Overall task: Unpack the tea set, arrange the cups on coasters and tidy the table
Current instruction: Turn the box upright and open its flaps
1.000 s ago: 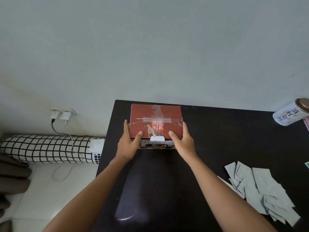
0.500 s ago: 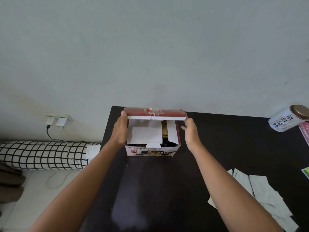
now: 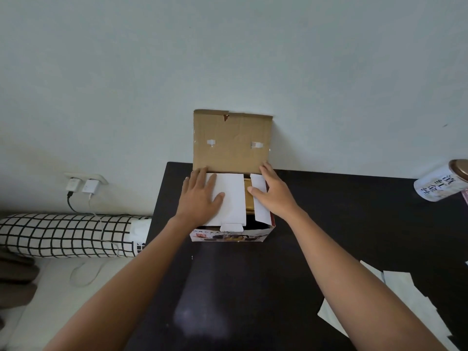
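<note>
The tea set box [image 3: 229,236] stands on the black table [image 3: 342,224] near its far left corner. Its brown lid flap [image 3: 231,141] is swung up and leans toward the wall. Two white inner flaps lie over the opening, a wide one [image 3: 231,198] on the left and a narrow one [image 3: 260,198] on the right, with a golden strip showing between them. My left hand [image 3: 201,196] rests flat on the wide flap, fingers spread. My right hand [image 3: 272,192] lies on the narrow flap, fingers apart. What is inside the box is hidden.
A white tin with a bronze lid [image 3: 442,183] lies at the table's right edge. Pale paper packets [image 3: 405,302] are scattered at the near right. Left of the table lie a checked bolster [image 3: 68,234] and a wall socket with chargers and cables [image 3: 83,184].
The red lid has been lifted from shut to fully upright, showing its brown inside. Both hands moved from the box's sides onto the white inner flaps.
</note>
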